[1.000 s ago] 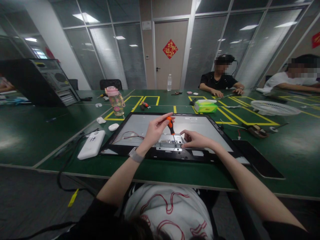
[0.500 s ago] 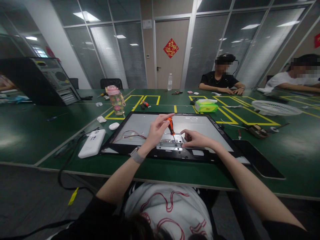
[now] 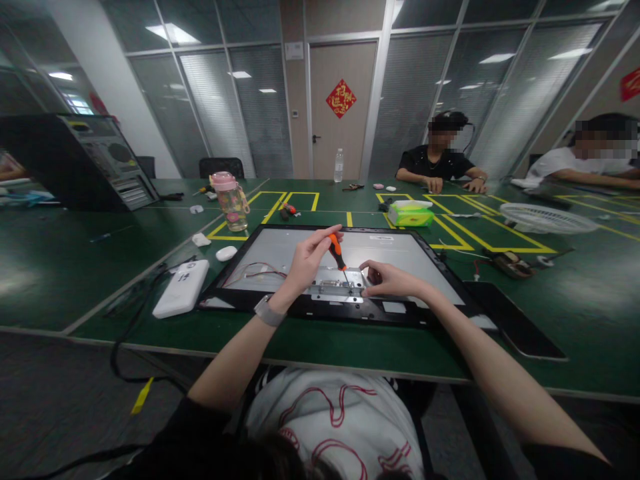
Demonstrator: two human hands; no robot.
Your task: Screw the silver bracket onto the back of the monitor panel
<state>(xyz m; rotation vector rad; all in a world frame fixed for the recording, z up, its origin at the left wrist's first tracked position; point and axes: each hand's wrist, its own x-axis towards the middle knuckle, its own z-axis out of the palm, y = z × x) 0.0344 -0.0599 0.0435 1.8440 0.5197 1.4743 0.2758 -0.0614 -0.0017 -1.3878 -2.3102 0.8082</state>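
Note:
An orange-and-black screwdriver (image 3: 337, 251) is in my left hand (image 3: 307, 259), the fingers closed around its handle. It leans slightly, and its tip points down at a metal bracket (image 3: 330, 297) near the front edge of a flat display panel (image 3: 405, 257). My right hand (image 3: 393, 279) is at the bracket's right end, thumb and fingers curled about it; part of that grip is hidden. The panel has a black frame and lies flat. Thin red and dark wires (image 3: 257, 268) run over its left side.
Left of the panel lie a white power bank (image 3: 181, 290) and a white case (image 3: 226, 254), with a pink-lided bottle (image 3: 229, 203) behind. A black phone-like slab (image 3: 515, 320) is at right. Beyond are a green tissue pack (image 3: 411, 213), a fan grille (image 3: 547, 219) and two seated people.
The screwdriver handle and my left hand have shifted slightly left, along with a small camera movement. My right hand stays at the bracket. Across the table, a person's hand has moved.

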